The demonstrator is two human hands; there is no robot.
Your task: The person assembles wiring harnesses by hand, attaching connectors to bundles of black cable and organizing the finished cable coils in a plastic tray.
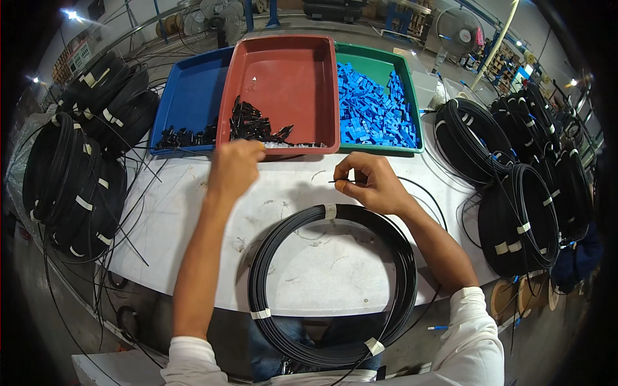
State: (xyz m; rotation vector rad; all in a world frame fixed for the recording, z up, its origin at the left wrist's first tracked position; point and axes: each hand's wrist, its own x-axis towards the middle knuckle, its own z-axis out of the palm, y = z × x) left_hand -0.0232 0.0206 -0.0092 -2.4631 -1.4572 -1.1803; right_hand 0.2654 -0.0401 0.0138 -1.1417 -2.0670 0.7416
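My right hand pinches the end of a thin black cable; a short tip sticks out to the left of the fingers. That cable runs off behind the right wrist. My left hand is at the near rim of the red tray, its fingers curled together by small clear pieces; what they hold, if anything, is hidden. Black connector parts lie heaped in that tray. Between my forearms a coil of black cable, bound with white tape, rests on the table's near edge and overhangs it.
On the left stands a blue tray with black parts; on the right, a green tray holds many blue pieces. Taped cable coils crowd the left side, and more coils stand at the right. Loose cable ends hang over the table.
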